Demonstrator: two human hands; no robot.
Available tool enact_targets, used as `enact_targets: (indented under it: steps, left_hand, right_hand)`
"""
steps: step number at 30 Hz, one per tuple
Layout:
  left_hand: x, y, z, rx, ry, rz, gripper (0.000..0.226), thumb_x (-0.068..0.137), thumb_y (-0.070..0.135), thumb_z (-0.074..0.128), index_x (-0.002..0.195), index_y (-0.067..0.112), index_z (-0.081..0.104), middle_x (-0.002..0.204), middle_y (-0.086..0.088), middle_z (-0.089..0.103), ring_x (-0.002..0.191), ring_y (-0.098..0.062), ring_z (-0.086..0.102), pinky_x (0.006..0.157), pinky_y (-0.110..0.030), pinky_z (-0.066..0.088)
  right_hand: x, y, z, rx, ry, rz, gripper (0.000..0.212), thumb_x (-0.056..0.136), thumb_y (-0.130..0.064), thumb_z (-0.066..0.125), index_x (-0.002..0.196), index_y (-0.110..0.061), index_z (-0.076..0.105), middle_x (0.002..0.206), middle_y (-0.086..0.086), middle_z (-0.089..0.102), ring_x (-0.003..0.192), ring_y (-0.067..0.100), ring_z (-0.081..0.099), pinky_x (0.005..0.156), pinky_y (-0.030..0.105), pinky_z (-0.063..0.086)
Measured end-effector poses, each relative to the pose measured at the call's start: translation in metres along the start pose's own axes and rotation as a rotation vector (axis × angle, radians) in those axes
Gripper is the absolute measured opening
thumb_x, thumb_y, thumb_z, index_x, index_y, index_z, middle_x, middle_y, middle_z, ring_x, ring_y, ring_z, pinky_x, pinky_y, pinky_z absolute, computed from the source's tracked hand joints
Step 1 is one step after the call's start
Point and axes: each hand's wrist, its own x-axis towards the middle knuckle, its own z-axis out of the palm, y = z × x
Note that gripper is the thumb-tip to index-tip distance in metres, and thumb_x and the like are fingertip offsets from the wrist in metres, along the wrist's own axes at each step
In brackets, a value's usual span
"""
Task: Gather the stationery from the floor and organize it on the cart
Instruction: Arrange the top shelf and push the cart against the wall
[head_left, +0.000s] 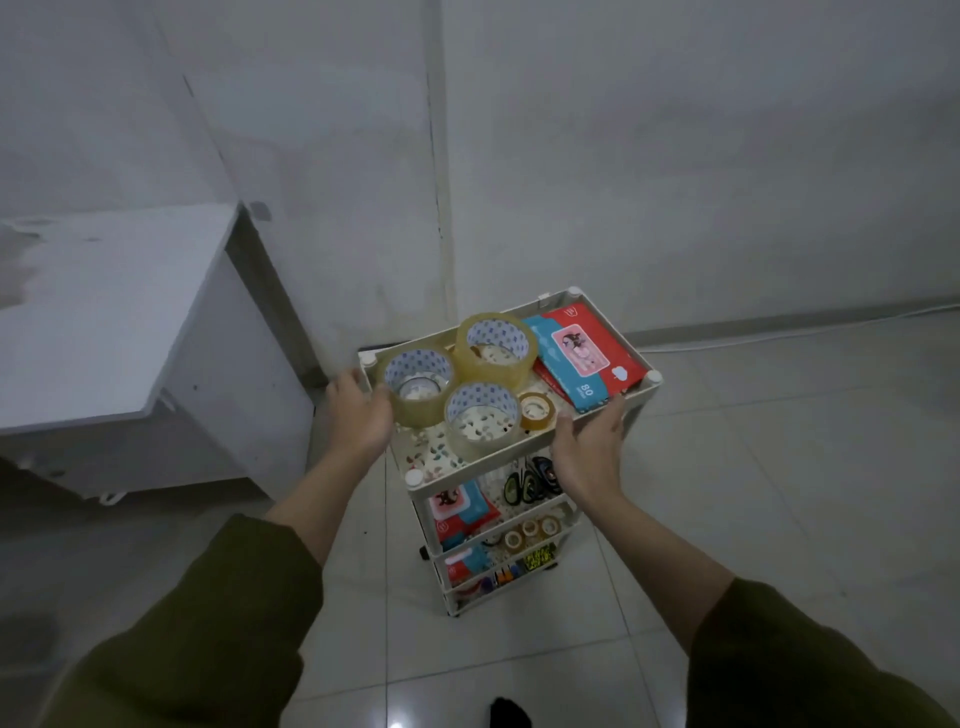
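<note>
A white tiered cart stands on the tiled floor by the wall. Its top tray holds three large clear tape rolls, a small amber tape roll and red-and-blue wipe packs. My left hand grips the tray's left rim, right beside the nearest large roll. My right hand holds the front right rim, thumb by the small roll. The lower shelves carry another wipe pack, scissors, small tape rolls and coloured clips.
A white cabinet stands left of the cart, close to my left hand. Grey walls meet in a corner just behind the cart. A white cable runs along the wall base at the right. A dark foot shows at the bottom edge.
</note>
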Motion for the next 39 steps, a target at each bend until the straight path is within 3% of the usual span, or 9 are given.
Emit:
enact_targets:
  steps: [4, 7, 12, 16, 18, 24, 30, 35, 39]
  left_hand:
    - [0.018, 0.005, 0.009, -0.025, 0.012, 0.052, 0.042, 0.097, 0.032, 0.033, 0.129, 0.006, 0.041, 0.133, -0.016, 0.047, 0.117, -0.031, 0.052, 0.091, -0.045, 0.051]
    - [0.03, 0.006, 0.018, -0.05, 0.005, 0.064, 0.042, 0.1, 0.033, 0.026, 0.131, 0.007, 0.04, 0.133, -0.016, 0.045, 0.117, -0.027, 0.05, 0.084, -0.033, 0.049]
    - [0.036, 0.01, 0.03, -0.094, 0.038, 0.031, 0.047, 0.101, 0.033, 0.021, 0.14, 0.009, 0.029, 0.143, -0.016, 0.031, 0.129, -0.026, 0.038, 0.087, -0.023, 0.034]
    - [0.041, 0.011, 0.031, -0.306, -0.013, -0.093, 0.039, 0.101, 0.03, 0.025, 0.138, 0.017, 0.026, 0.131, -0.014, 0.044, 0.109, -0.024, 0.052, 0.081, -0.031, 0.044]
    - [0.043, 0.009, 0.03, -0.304, -0.03, -0.113, 0.036, 0.1, 0.03, 0.023, 0.133, 0.016, 0.028, 0.123, -0.016, 0.049, 0.097, -0.023, 0.053, 0.077, -0.035, 0.046]
    - [0.033, 0.0, 0.026, -0.23, 0.017, -0.038, 0.04, 0.1, 0.038, 0.021, 0.123, 0.011, 0.04, 0.122, -0.014, 0.05, 0.107, -0.022, 0.049, 0.079, -0.03, 0.033]
    - [0.026, -0.005, 0.024, -0.268, 0.005, -0.047, 0.041, 0.098, 0.041, 0.031, 0.129, 0.016, 0.039, 0.125, -0.01, 0.052, 0.111, -0.026, 0.051, 0.081, -0.03, 0.036]
    - [0.019, -0.003, 0.026, -0.24, 0.014, -0.039, 0.039, 0.096, 0.039, 0.038, 0.128, 0.017, 0.043, 0.125, -0.009, 0.056, 0.112, -0.028, 0.053, 0.081, -0.028, 0.036]
    - [0.012, 0.003, 0.027, -0.231, 0.041, -0.028, 0.037, 0.096, 0.037, 0.039, 0.127, 0.017, 0.044, 0.125, -0.009, 0.056, 0.111, -0.027, 0.053, 0.078, -0.027, 0.033]
  right_hand:
    - [0.006, -0.005, 0.018, 0.063, 0.039, 0.062, 0.074, 0.097, -0.031, 0.04, 0.146, -0.019, -0.015, 0.14, 0.015, 0.027, 0.123, 0.031, 0.04, 0.096, 0.042, 0.039]
    - [0.009, -0.009, 0.026, 0.118, 0.0, 0.107, 0.074, 0.098, -0.03, 0.035, 0.145, -0.013, -0.02, 0.145, 0.013, 0.024, 0.124, 0.025, 0.038, 0.092, 0.031, 0.035]
    - [0.014, -0.011, 0.035, 0.182, -0.013, 0.113, 0.069, 0.1, -0.026, 0.031, 0.145, -0.011, -0.019, 0.145, 0.013, 0.026, 0.1, 0.008, 0.029, 0.082, 0.021, 0.028]
    - [0.014, -0.011, 0.039, 0.247, 0.027, 0.112, 0.068, 0.1, -0.024, 0.03, 0.145, -0.017, -0.021, 0.134, 0.009, 0.042, 0.098, 0.01, 0.041, 0.084, 0.025, 0.038]
    - [0.009, -0.011, 0.043, 0.278, 0.051, 0.124, 0.067, 0.1, -0.029, 0.028, 0.144, -0.025, -0.022, 0.121, 0.005, 0.051, 0.095, 0.015, 0.052, 0.088, 0.035, 0.049]
    - [0.001, -0.009, 0.055, 0.357, 0.158, 0.176, 0.059, 0.101, -0.029, 0.025, 0.146, -0.032, -0.014, 0.084, -0.011, 0.05, 0.073, 0.002, 0.053, 0.076, 0.034, 0.051]
    - [-0.001, 0.004, 0.068, 0.445, 0.207, 0.197, 0.053, 0.099, -0.029, 0.03, 0.146, -0.036, 0.006, 0.094, -0.009, 0.058, 0.084, 0.013, 0.065, 0.075, 0.047, 0.059]
    - [0.005, 0.013, 0.064, 0.463, 0.205, 0.183, 0.061, 0.095, -0.021, 0.039, 0.146, -0.035, 0.009, 0.091, -0.015, 0.058, 0.087, 0.017, 0.067, 0.071, 0.049, 0.059]
    - [0.011, 0.019, 0.06, 0.5, 0.197, 0.167, 0.062, 0.093, -0.017, 0.041, 0.145, -0.033, 0.013, 0.098, -0.01, 0.062, 0.09, 0.02, 0.068, 0.068, 0.05, 0.059]
